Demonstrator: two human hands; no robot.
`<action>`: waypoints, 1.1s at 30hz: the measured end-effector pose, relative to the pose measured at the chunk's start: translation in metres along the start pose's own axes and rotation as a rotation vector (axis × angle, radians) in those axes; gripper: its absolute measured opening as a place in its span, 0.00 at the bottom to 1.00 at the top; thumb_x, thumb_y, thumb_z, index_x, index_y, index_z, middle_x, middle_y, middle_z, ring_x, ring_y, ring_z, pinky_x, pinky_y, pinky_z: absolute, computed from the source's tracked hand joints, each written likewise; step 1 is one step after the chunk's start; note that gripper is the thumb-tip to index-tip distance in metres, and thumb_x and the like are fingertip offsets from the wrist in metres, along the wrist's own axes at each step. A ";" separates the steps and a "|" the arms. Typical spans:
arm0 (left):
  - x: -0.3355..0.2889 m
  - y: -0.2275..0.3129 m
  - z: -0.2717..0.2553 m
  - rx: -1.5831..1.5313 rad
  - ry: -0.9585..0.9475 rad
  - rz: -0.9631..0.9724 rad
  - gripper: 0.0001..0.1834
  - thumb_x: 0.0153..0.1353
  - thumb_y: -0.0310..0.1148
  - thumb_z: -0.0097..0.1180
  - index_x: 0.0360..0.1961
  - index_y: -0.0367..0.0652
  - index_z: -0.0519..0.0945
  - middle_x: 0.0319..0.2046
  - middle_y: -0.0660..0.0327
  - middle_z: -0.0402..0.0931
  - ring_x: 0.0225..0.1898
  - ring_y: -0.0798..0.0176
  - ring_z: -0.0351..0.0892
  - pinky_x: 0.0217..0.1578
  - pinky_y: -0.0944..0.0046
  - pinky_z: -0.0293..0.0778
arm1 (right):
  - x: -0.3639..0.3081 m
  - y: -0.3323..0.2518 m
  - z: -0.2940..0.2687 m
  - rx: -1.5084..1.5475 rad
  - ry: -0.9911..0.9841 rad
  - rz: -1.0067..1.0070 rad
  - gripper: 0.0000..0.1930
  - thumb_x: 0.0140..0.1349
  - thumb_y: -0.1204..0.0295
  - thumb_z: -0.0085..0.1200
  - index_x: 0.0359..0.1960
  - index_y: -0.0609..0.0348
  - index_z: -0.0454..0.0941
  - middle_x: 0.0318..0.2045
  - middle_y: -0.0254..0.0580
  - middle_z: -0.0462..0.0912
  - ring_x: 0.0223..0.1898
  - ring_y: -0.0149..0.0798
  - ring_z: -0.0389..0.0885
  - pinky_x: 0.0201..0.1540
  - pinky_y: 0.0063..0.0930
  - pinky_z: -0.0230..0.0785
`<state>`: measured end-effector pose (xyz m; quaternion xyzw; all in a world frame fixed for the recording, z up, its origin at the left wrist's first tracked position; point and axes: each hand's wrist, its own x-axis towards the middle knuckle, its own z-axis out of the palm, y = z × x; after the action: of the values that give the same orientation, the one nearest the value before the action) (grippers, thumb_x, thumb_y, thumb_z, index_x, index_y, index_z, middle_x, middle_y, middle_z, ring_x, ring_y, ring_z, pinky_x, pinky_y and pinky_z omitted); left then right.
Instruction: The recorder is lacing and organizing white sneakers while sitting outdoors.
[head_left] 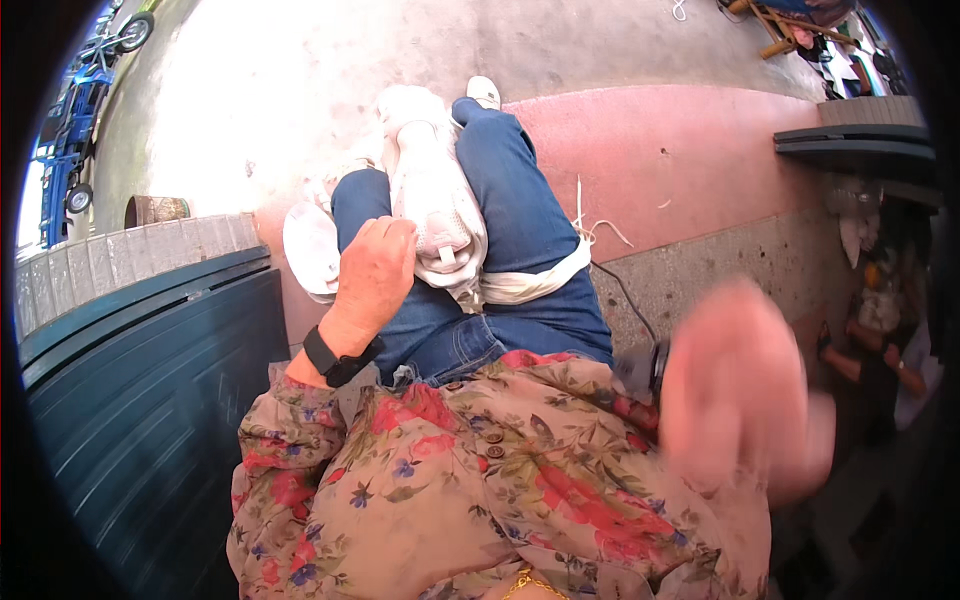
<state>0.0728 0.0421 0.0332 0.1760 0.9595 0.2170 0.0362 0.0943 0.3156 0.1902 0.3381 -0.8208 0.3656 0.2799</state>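
Note:
A white shoe (441, 225) with a mesh panel lies between my jeans-covered thighs. My left hand (376, 268), with a dark watch at its wrist, is closed beside the shoe; what its fingertips pinch, if anything, is too small to make out. Raised to the right and away from the shoe is my right hand (735, 385), smeared by motion, so its fingers cannot be read. A bundle of white laces (538, 281) lies across my right thigh, with loose ends hanging off the outer side. By my left knee rests another white piece (311, 250), perhaps a second shoe part.
A dark blue-green door panel (165, 380) stands close on my left. A dark cable (630, 296) runs along the floor at my right. Farther off are a rusty tin (156, 210), a blue vehicle (66, 150) and a wooden stool (785, 30). Another person (880, 365) appears at far right.

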 end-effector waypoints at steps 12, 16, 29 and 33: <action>0.033 0.057 0.077 -0.252 -0.546 0.278 0.09 0.49 0.36 0.55 0.25 0.41 0.77 0.24 0.53 0.75 0.30 0.51 0.75 0.32 0.57 0.70 | -0.149 0.069 0.085 0.186 -0.347 0.837 0.05 0.50 0.76 0.54 0.30 0.59 0.74 0.21 0.42 0.74 0.21 0.40 0.72 0.24 0.27 0.65; 0.043 0.053 0.081 -0.315 -0.509 0.340 0.05 0.45 0.33 0.52 0.19 0.45 0.77 0.18 0.52 0.74 0.23 0.47 0.74 0.25 0.51 0.70 | -0.141 0.068 0.096 0.115 -0.404 0.643 0.05 0.48 0.78 0.52 0.29 0.58 0.74 0.23 0.44 0.74 0.27 0.47 0.73 0.29 0.33 0.66; 0.059 0.068 0.069 -0.149 -0.734 0.374 0.14 0.50 0.41 0.52 0.22 0.40 0.76 0.21 0.50 0.74 0.26 0.47 0.75 0.28 0.52 0.70 | -0.130 0.070 0.095 -0.016 -0.606 0.462 0.13 0.43 0.78 0.49 0.34 0.56 0.75 0.32 0.36 0.74 0.40 0.40 0.70 0.40 0.34 0.63; 0.058 0.060 0.071 -0.174 -0.707 0.434 0.13 0.51 0.38 0.49 0.22 0.39 0.75 0.20 0.48 0.73 0.26 0.45 0.74 0.28 0.51 0.70 | -0.133 0.067 0.097 -0.046 -0.615 0.459 0.12 0.44 0.77 0.49 0.34 0.56 0.75 0.32 0.35 0.73 0.39 0.39 0.70 0.39 0.33 0.62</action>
<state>0.0485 0.1422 -0.0044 0.4338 0.8069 0.2259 0.3311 0.1048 0.3192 0.0130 0.2329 -0.9287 0.2820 -0.0610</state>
